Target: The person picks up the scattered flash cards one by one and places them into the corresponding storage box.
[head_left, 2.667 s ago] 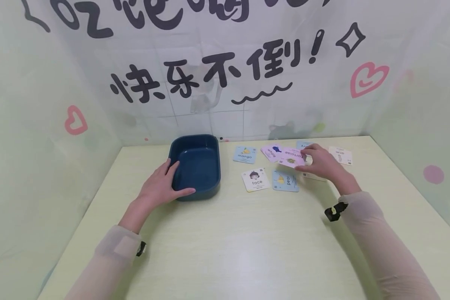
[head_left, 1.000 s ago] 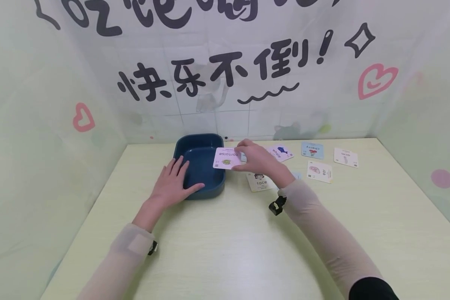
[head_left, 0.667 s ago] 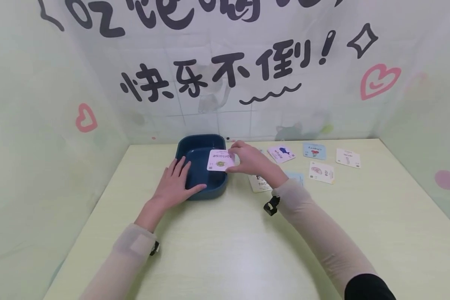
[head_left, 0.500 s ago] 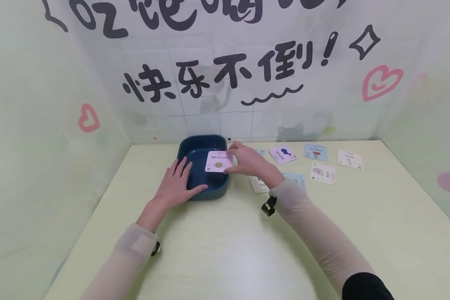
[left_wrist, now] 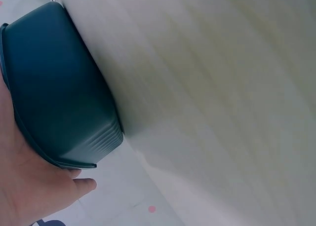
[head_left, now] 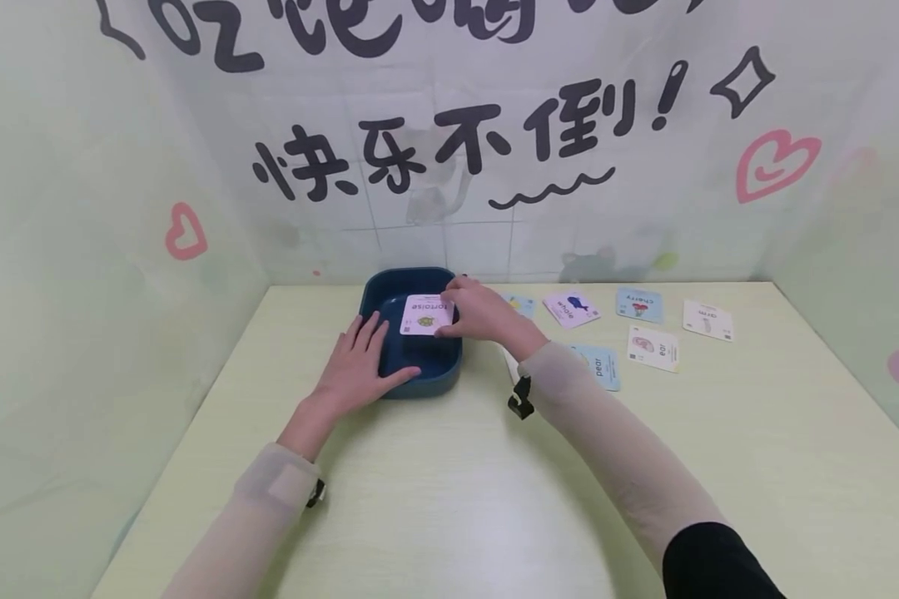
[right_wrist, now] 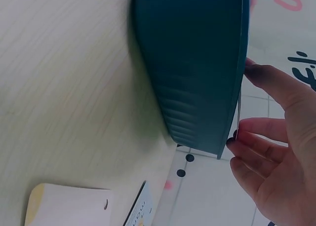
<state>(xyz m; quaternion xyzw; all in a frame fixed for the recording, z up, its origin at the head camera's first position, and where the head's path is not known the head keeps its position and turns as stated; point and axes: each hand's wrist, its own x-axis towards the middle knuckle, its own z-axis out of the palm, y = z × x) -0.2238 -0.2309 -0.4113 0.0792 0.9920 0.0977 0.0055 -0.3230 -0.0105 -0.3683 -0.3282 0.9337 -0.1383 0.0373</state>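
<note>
A dark blue plastic bin (head_left: 423,387) stands on the table. My left hand (head_left: 355,370) rests along its left rim, fingers spread and nearly straight, thumb toward the front edge. In the left wrist view that hand (left_wrist: 39,186) lies against the rim of the bin (left_wrist: 59,83). My right hand (head_left: 483,312) pinches a pink tortoise flash card (head_left: 425,316) by its right edge, over the bin's opening. From the right wrist view, the thumb and fingers of this hand (right_wrist: 281,142) are at the rim, with the card seen edge-on as a thin line.
Right of the bin lie a whale card (head_left: 572,309), a cherry card (head_left: 640,306), an arm card (head_left: 707,320), an ear card (head_left: 653,349) and a pear card (head_left: 599,366). My right arm partly covers the mango card (head_left: 520,305) and the face card (head_left: 510,366). A printed cloth hangs behind.
My right hand has carried the tortoise card leftward from among the other cards to over the bin, uncovering the ear and cherry cards. My left hand has stayed on the bin's rim.
</note>
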